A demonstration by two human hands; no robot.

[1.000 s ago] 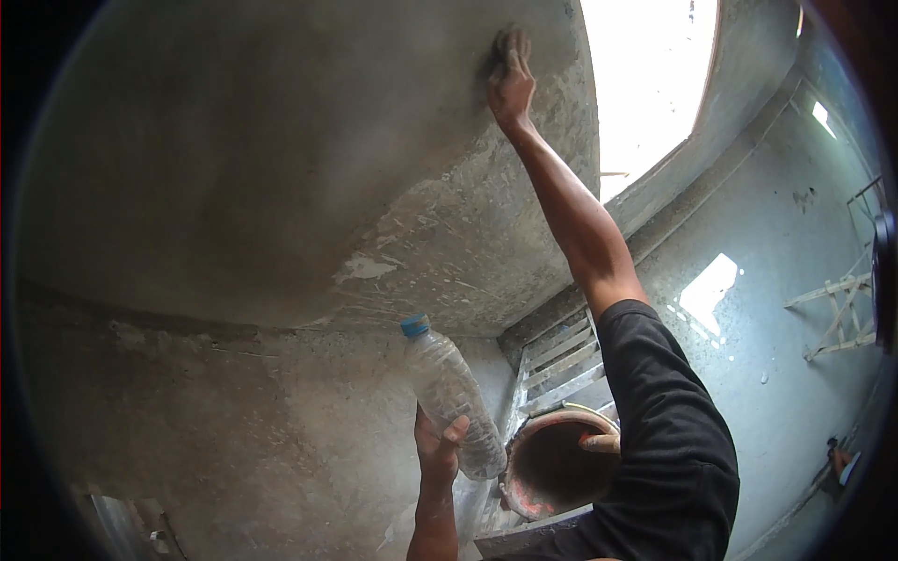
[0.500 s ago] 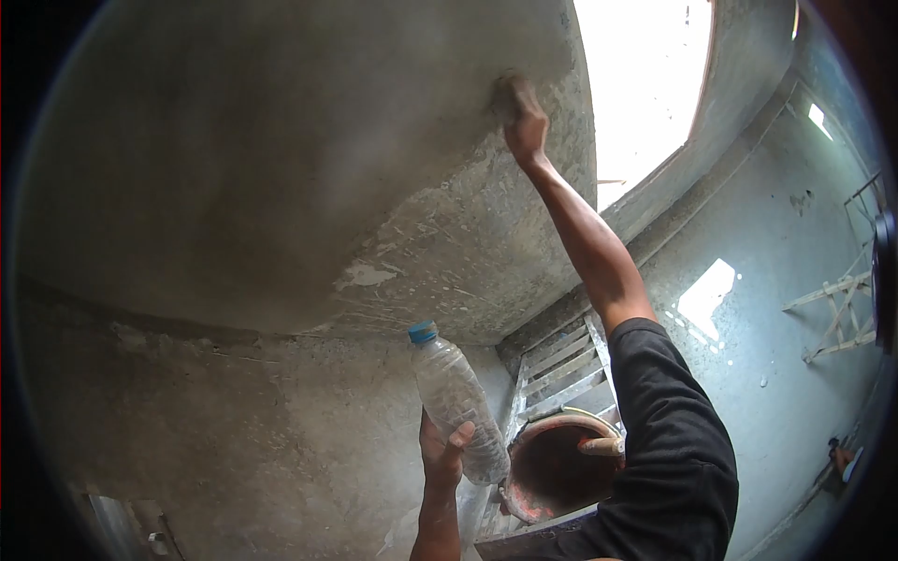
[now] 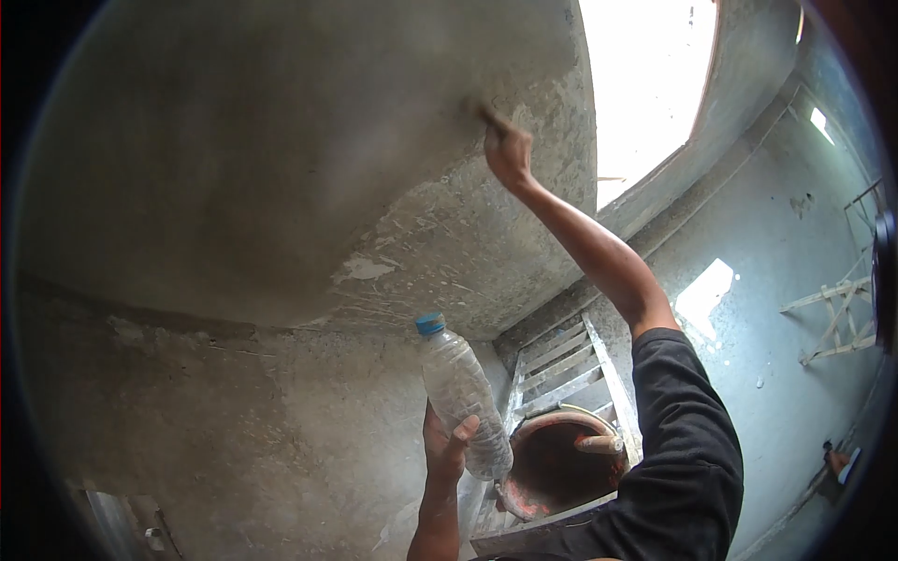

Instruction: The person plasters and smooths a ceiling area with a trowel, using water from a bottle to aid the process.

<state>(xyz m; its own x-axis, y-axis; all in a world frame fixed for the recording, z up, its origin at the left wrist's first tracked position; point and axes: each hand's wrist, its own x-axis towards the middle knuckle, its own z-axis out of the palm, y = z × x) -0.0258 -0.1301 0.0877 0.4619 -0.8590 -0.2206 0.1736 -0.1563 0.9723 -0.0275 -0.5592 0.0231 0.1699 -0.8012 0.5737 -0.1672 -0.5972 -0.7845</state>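
My left hand point(image 3: 447, 447) is wrapped around a clear plastic bottle point(image 3: 460, 393) with a blue cap point(image 3: 430, 324). The bottle leans with its cap up and to the left. Higher up, my right hand point(image 3: 508, 154) reaches to the grey plastered surface point(image 3: 253, 168), fingers drawn together. Something dark and blurred shows at its fingertips; its kind cannot be made out. Below that hand, the smooth, darker plaster meets a rough, scratched patch point(image 3: 440, 238).
Beneath my right arm sits a reddish-stained bucket point(image 3: 527, 500) with a wooden handle point(image 3: 599, 444) at its rim, beside a wooden ladder point(image 3: 559, 360). A bright opening point(image 3: 645, 84) is at upper right. Another person's hand point(image 3: 835, 459) shows at far right, below a wooden frame point(image 3: 837, 318).
My right hand has moved down and left along the plastered surface. The bottle in my left hand has shifted slightly right and up.
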